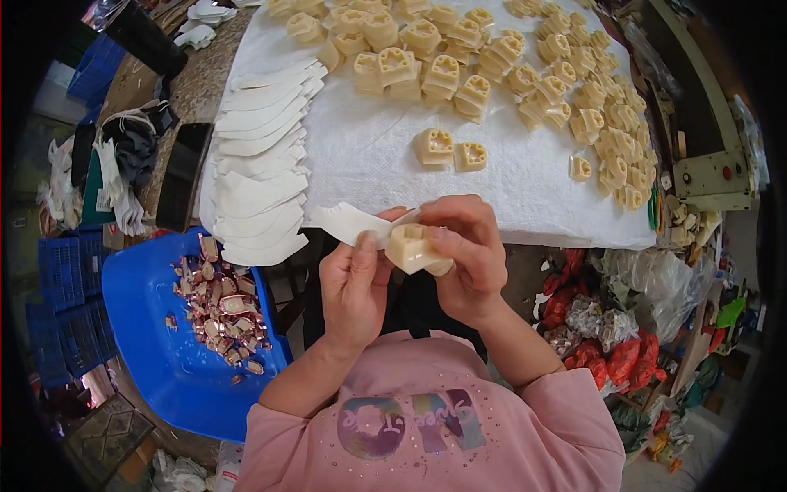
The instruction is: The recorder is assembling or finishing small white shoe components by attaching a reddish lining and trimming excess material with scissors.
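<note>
My left hand [354,283] pinches a curved white strip [346,221] of thin, sheet-like material between thumb and fingers. Its free end sticks out to the left, and the other end runs behind a cream plastic shoe heel [407,248]. Fingers of my right hand [471,262] are closed round that heel, whose hollow side faces up. At the table's near edge the strip and heel meet, both hands close together. Beyond them, two loose cream heels [470,157] rest on the white woven sheet [361,156]. To the left lies an overlapping row of white strips [262,184].
Many more cream heels [443,74] cover the table's far and right parts. A blue tub [156,328] with shiny pinkish pieces [229,316] stands at lower left. A dark phone [184,176] lies left of the strips. Red and clear plastic bags [623,357] are heaped at right.
</note>
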Motion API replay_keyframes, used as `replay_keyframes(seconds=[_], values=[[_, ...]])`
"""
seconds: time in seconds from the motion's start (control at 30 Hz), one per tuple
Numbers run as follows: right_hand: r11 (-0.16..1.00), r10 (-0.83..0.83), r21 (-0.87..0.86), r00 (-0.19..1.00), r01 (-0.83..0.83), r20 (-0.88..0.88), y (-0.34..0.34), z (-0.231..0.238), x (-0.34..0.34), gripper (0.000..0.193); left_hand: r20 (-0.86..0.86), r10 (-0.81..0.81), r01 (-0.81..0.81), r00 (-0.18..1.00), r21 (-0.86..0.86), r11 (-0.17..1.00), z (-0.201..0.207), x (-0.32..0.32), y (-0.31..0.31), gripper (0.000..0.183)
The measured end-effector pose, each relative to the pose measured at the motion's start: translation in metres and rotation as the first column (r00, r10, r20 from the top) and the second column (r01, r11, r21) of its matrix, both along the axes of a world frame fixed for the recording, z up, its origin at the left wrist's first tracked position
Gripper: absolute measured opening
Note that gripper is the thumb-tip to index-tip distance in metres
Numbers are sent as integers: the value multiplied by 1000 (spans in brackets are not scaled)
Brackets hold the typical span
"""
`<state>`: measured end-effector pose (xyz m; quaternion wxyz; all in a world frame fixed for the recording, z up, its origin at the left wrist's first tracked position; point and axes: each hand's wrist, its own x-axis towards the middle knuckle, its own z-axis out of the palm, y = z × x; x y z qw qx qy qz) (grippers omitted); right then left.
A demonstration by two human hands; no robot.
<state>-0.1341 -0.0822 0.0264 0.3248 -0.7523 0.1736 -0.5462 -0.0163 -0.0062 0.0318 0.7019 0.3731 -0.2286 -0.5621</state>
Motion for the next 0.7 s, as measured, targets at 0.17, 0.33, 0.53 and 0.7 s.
replay_keyframes(seconds=[0.17,0.33,0.53,0.7], values=[[994,-12,-110,1000,13,16,1,-7,5,49,-16,-26,26,1000,-5,1000,4,2,5,41],[988,-36,-148,999,34,-10,0,-9,4,51,0,-34,34,999,6,999,5,0,6,42],[957,-173,-255,977,138,-121,-2,-6,2,46,165,-12,8,986,28,1000,3,-4,8,42],[958,-190,-247,967,144,-172,-8,-12,0,46,396,1,6,918,-17,1000,-1,4,3,37]])
